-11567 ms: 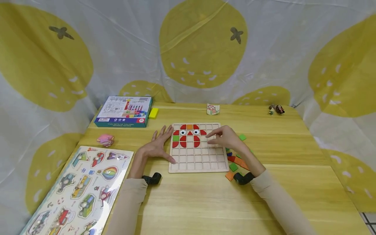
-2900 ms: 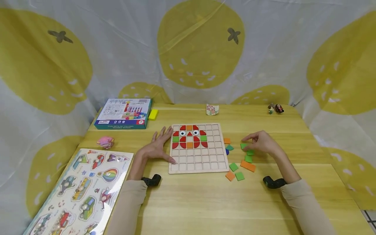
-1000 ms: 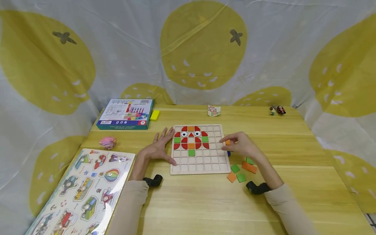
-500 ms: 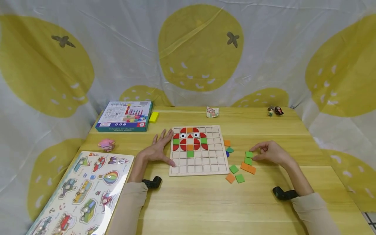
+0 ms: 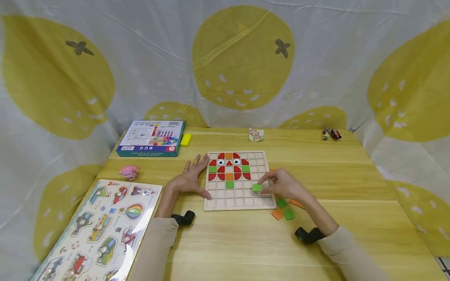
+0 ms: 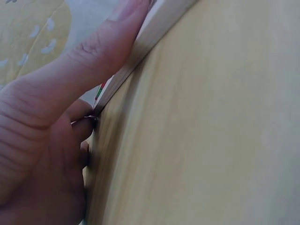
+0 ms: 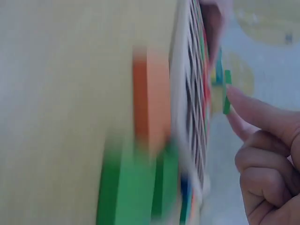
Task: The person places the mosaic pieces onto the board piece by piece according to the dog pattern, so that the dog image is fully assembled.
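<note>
A wooden grid board point(image 5: 240, 203) lies on the table, its upper left bearing red curved pieces, orange and green squares and two eye pieces, like an owl's face. One green square point(image 5: 229, 184) sits in the grid below the lower orange one. My left hand point(image 5: 190, 181) rests at the board's left edge, fingers spread; its thumb point(image 6: 101, 54) touches the board. Between thumb and finger my right hand point(image 5: 283, 184) pinches another green square tile point(image 5: 257, 188) over the right half of the board. In the right wrist view this tile point(image 7: 227, 93) is seen edge-on.
Right of the board lie loose tiles, among them green point(image 5: 289, 214) and orange point(image 5: 277, 214); my right hand hides some. Behind stands a patterned card point(image 5: 256, 134). Leftward are a box point(image 5: 151, 138), yellow block point(image 5: 186, 140), pink toy point(image 5: 129, 172) and picture puzzle point(image 5: 114, 216). Small figurines point(image 5: 331, 134) sit far right.
My right hand has moved left from the loose tiles to above the board, carrying a green square. Over the longer span, green, orange and red pieces were added to the grid. My left hand stays put.
</note>
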### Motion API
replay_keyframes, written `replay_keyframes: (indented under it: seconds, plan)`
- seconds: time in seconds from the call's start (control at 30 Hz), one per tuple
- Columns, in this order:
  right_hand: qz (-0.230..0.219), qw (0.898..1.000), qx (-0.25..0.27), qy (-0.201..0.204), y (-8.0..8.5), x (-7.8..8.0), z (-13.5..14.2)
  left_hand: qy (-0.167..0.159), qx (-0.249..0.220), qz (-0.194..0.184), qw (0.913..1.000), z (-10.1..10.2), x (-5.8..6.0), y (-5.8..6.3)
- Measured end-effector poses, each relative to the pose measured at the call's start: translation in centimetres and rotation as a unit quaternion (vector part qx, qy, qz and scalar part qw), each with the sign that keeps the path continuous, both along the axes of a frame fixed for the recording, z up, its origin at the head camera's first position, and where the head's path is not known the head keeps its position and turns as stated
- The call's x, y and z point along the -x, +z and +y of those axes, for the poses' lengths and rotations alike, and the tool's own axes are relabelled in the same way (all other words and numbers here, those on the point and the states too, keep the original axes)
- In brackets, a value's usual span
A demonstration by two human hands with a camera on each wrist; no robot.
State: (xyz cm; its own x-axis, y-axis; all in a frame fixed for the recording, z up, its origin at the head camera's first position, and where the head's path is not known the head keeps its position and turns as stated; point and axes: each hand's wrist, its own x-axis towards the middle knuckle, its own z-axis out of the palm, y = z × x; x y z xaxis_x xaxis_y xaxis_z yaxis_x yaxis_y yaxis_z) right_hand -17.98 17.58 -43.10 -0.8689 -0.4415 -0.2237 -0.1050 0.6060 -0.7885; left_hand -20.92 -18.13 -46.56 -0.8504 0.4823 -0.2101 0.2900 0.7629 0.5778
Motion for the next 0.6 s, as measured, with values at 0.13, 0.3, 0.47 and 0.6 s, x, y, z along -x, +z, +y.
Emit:
replay_keyframes:
  seconds: [0.13, 0.3, 0.47, 0.6]
  plan:
    - [0.025, 1.000, -0.002, 0.016, -0.6, -0.4, -4.9, 0.000, -0.006, -0.005, 1.0000, 0.2, 0.0, 0.1]
    - [0.054, 0.998, -0.025, 0.003, -1.3, -0.3, -7.7, 0.001, -0.011, -0.006, 0.9999, 0.3, 0.0, 0.2]
    - [0.058, 0.997, -0.048, 0.004, -1.0, -0.4, -8.8, 0.004, -0.005, -0.004, 1.0000, 0.2, 0.0, 0.2]
    - [0.068, 0.996, -0.061, 0.020, -0.5, -0.7, -9.4, 0.005, -0.004, -0.002, 1.0000, 0.1, 0.0, 0.1]
